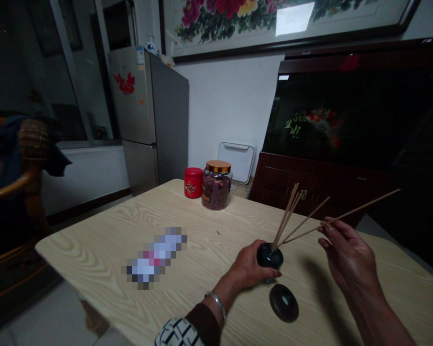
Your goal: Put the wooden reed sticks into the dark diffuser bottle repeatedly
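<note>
My left hand (250, 269) is wrapped round a small black round bottle (270, 254) standing on the light wooden table (104, 250). Several thin brown reed sticks (287, 217) fan out of the bottle's neck. My right hand (346, 257) hovers to the right, and its fingertips pinch the longest stick (361, 208), which slants up to the right. A black round lid (283, 302) lies flat on the table just in front of the bottle.
A glass jar with a copper lid (217, 184) and a red tin (194, 182) stand at the table's far edge. A blurred flat object (155, 257) lies mid-table. Beyond are a fridge (149, 115), a dark cabinet (310, 185) and a wooden chair (10, 192) at left.
</note>
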`<state>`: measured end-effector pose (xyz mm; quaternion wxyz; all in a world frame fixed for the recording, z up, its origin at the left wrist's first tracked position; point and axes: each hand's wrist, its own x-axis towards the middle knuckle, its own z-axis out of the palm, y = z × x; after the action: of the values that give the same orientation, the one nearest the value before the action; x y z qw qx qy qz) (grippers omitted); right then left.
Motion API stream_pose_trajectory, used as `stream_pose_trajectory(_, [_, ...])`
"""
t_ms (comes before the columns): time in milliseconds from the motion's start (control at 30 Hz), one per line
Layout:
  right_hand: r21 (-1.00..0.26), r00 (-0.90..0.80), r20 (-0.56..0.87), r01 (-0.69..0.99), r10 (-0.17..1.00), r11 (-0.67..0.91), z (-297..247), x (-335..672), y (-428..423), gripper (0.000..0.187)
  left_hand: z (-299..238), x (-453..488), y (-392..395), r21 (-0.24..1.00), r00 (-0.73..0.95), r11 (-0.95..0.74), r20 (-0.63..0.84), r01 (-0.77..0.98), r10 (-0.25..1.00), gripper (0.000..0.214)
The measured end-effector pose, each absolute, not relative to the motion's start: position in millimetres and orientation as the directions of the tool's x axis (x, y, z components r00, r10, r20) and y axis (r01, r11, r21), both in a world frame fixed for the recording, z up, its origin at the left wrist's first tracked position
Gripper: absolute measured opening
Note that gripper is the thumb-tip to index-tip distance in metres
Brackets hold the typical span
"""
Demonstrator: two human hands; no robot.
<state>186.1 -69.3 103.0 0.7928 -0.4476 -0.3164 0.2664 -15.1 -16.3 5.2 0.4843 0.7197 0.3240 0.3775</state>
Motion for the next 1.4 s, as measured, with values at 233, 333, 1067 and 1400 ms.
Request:
stream_pose_trajectory(233, [-0.904, 0.579, 0.356, 0.016, 0.734, 0.426, 101, 174, -68, 0.037, 6, -16, -16, 0.931, 0.496, -0.345, 0.245, 0.119, 0.833, 0.071])
stream_pose_trajectory(333, [-0.910, 0.537, 0.399, 0.130, 0.743, 0.394, 96, 172, -67, 0.034, 6, -15, -16, 0.935, 0.500, -0.335, 0.237, 0.115, 0.833, 0.071])
stream_pose_trajectory(1067, [-0.809, 0.092, 0.258, 0.565, 0.962, 0.163, 51, 151, -79, 0.056, 6, -13, -17, 0.940, 0.511, -0.332, 0.247, 0.080, 0.823, 0.069])
stream_pose_trajectory(1400, [-0.794, 0.001, 0.174, 0.591, 0.985, 0.140, 23, 151, -70, 0.067, -3, -13, -13, 0.927, 0.534, -0.374, 0.300, 0.033, 0.790, 0.076])
